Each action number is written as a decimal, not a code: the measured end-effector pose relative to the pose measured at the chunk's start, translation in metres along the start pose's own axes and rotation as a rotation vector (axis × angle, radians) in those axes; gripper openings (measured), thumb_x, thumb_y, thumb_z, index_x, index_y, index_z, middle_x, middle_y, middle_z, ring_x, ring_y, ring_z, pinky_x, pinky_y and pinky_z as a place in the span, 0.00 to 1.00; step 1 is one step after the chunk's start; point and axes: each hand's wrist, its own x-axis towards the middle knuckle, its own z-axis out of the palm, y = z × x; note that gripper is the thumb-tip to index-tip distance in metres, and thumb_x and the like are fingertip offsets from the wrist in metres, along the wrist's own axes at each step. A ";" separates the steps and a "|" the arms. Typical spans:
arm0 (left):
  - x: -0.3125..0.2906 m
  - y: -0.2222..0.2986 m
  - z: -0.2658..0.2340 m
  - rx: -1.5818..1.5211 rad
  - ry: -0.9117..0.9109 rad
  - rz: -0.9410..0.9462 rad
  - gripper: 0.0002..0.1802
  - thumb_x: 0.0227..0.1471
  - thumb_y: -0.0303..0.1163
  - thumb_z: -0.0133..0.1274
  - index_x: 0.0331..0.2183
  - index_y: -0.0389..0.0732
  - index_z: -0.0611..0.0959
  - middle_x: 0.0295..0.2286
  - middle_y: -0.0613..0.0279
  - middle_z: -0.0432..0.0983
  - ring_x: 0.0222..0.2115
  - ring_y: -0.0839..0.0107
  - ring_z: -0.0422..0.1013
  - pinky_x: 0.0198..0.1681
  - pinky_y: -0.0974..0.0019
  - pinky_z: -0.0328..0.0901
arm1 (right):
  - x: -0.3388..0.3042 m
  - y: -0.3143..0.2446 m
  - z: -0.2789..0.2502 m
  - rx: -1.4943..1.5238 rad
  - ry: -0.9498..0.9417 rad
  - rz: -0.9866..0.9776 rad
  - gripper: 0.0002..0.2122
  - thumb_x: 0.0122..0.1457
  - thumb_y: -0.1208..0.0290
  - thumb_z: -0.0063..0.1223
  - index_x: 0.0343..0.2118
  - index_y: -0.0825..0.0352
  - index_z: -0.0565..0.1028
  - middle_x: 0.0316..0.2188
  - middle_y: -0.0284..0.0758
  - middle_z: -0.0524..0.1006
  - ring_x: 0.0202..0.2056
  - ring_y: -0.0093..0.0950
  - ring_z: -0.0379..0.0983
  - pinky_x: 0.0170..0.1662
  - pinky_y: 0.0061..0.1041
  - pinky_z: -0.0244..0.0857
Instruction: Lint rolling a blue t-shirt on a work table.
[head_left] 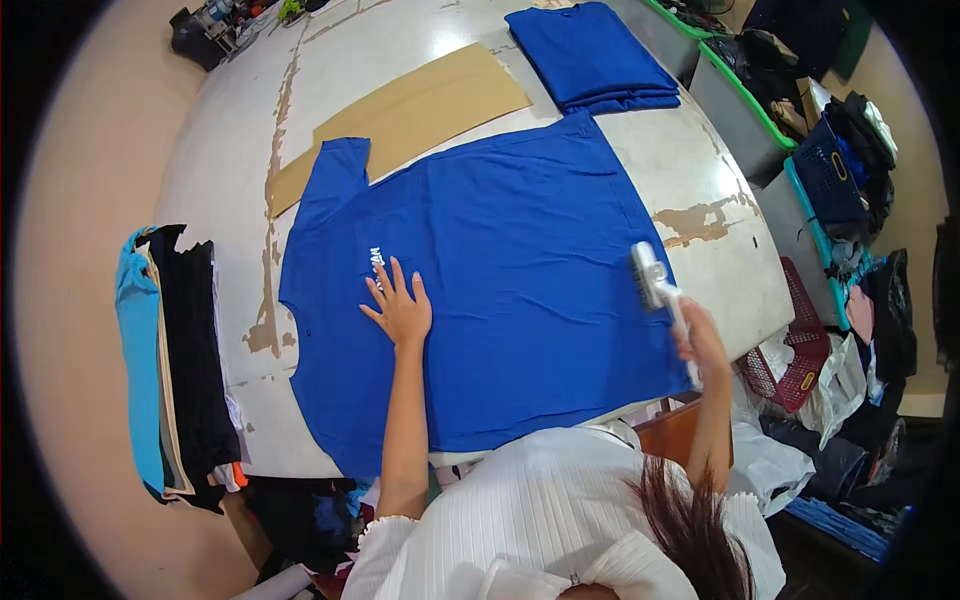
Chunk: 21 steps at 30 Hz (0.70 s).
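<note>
A blue T-shirt (520,270) lies spread out on the table, its neckline toward the left and its hem toward the right. One sleeve points away from me, over the edge of a cardboard sheet. With fingers spread, my left hand (403,312) rests flat on the chest beside a small white print (377,258) that it partly covers. My right hand (704,340) is closed around the handle of a white brush (654,279) with dark bristles. The brush head is over the shirt's hem; whether the bristles touch the cloth I cannot tell.
Beyond the shirt lies the tan cardboard sheet (430,110), with a stack of folded blue shirts (595,55) to its right. Garments (185,350) hang over the table's left edge. Filled bins (745,95) and a maroon basket (795,350) stand along the right side. The tabletop (700,180) has peeling patches.
</note>
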 end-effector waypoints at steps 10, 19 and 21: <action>0.003 0.004 0.001 -0.042 0.028 -0.009 0.28 0.55 0.49 0.29 0.56 0.54 0.56 0.58 0.62 0.42 0.59 0.57 0.38 0.55 0.38 0.31 | 0.029 -0.013 0.209 -0.215 -0.688 -0.061 0.14 0.59 0.57 0.37 0.35 0.65 0.65 0.14 0.25 0.62 0.12 0.14 0.54 0.12 0.16 0.49; 0.000 -0.001 0.003 -0.032 0.050 -0.012 0.28 0.55 0.49 0.30 0.56 0.55 0.56 0.58 0.61 0.43 0.59 0.56 0.38 0.54 0.36 0.31 | 0.109 -0.052 0.074 0.160 0.000 -0.245 0.15 0.58 0.53 0.36 0.33 0.61 0.64 0.15 0.28 0.62 0.10 0.14 0.54 0.10 0.13 0.47; 0.001 0.004 0.003 -0.026 0.061 -0.017 0.28 0.55 0.48 0.30 0.56 0.55 0.56 0.58 0.60 0.43 0.59 0.56 0.38 0.54 0.36 0.31 | 0.114 -0.055 0.067 0.244 0.245 -0.385 0.14 0.59 0.53 0.36 0.30 0.60 0.62 0.14 0.27 0.61 0.10 0.14 0.54 0.10 0.14 0.49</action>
